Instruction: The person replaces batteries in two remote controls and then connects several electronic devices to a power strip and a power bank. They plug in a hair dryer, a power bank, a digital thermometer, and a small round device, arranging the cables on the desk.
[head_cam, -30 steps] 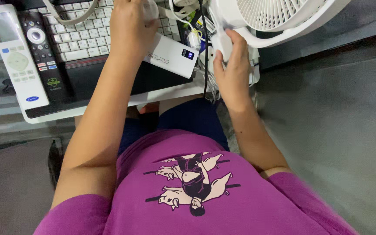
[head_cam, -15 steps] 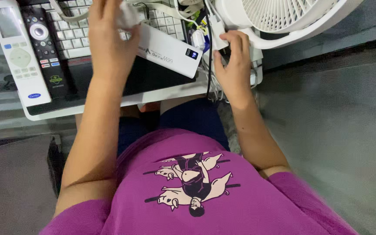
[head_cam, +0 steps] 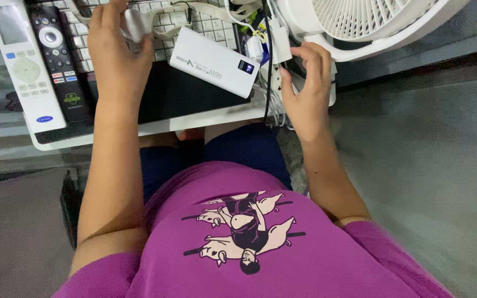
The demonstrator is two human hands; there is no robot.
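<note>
A: Our left hand (head_cam: 118, 52) is closed round a small white object (head_cam: 134, 23) with a flat pale cable (head_cam: 167, 27), over the keyboard (head_cam: 161, 16) at the counter's (head_cam: 139, 128) far edge. We should keep the cable slack.

B: Our right hand (head_cam: 307, 91) is half open at the right edge, fingertips on the white adapter (head_cam: 279, 40) beneath the fan (head_cam: 360, 22). The white power bank (head_cam: 212, 62) carries grey lettering and a dark display; the two remotes (head_cam: 34, 60) lie at the left edge

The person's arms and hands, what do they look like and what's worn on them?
Both forearms are bare, the left hand and right hand ungloved, with no watch, ring or bracelet visible. Short magenta shirt sleeves end above the elbows.
</note>
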